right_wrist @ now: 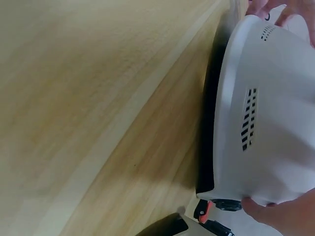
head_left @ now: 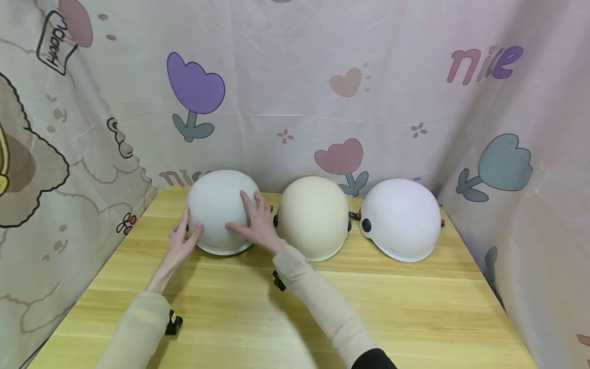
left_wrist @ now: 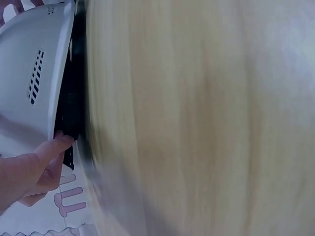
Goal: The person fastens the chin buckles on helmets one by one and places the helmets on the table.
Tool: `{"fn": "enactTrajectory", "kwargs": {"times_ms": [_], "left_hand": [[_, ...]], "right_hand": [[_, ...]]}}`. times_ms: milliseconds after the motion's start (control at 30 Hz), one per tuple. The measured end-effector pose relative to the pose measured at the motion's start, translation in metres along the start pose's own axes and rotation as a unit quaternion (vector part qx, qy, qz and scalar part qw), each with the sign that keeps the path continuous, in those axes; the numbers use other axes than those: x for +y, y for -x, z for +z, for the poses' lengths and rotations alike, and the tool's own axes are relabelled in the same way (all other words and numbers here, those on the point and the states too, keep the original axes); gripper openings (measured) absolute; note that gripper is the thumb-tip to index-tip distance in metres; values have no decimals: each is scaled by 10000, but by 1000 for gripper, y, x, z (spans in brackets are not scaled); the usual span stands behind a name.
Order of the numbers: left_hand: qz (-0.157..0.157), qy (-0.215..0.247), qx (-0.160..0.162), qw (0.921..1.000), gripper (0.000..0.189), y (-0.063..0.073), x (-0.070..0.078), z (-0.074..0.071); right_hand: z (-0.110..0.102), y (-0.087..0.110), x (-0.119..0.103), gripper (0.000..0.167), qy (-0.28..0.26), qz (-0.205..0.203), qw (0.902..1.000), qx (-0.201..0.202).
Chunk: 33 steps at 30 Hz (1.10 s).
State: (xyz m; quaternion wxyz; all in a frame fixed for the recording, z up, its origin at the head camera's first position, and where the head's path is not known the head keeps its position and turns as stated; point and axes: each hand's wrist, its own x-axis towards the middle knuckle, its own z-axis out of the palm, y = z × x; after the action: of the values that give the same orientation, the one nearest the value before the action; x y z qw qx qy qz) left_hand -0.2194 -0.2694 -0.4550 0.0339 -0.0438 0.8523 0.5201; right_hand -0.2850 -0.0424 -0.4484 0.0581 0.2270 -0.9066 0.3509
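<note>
A pale grey helmet (head_left: pixel 221 205) sits at the back left of the table, domed side up. My left hand (head_left: pixel 182 241) grips its left side, thumb on the front of the shell and fingers round the edge. In the left wrist view, fingertips (left_wrist: pixel 61 140) lie at the rim beside the black lining. My right hand (head_left: pixel 258 223) rests spread on the right of the shell, thumb and fingers wide apart. A black buckle with a red tab (right_wrist: pixel 204 210) hangs under the helmet by that hand. The shell hides part of the left fingers.
A cream helmet (head_left: pixel 313 218) stands just right of the grey one, and a white helmet (head_left: pixel 401 220) farther right. All three line the back of the wooden table (head_left: pixel 378 312). Behind hangs a printed curtain (head_left: pixel 276 77).
</note>
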Motion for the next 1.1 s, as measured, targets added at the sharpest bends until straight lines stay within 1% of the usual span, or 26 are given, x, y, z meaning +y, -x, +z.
{"fn": "enactTrajectory", "kwargs": {"times_ms": [100,267,433,633,767,833,933,1000,1100], "left_hand": [[-65,221,-28,9997,82,0,0,0],[-84,660,-76,9978,81,0,1,-1],[-81,852,-5,9963,81,3,6,-3],[6,925,186,9955,78,6,14,-5],[115,1052,448,9934,76,9,19,-4],[181,992,605,9931,76,10,23,-4],[285,862,759,9930,75,10,27,-4],[323,759,819,9932,76,10,30,-6],[368,744,819,9932,77,11,33,-7]], "right_hand": [[1,-1,1,94,-74,49,9999,66],[1,-2,1,96,-92,85,9998,120],[1,-1,1,96,-322,199,9991,211],[2,0,-1,97,-520,326,9977,293],[3,2,-2,97,-618,339,9968,377],[2,2,-3,96,-696,358,9960,421],[2,3,-3,96,-783,368,9951,469],[1,5,-4,96,-847,371,9945,482],[-1,6,-4,96,-911,383,9940,464]]}}
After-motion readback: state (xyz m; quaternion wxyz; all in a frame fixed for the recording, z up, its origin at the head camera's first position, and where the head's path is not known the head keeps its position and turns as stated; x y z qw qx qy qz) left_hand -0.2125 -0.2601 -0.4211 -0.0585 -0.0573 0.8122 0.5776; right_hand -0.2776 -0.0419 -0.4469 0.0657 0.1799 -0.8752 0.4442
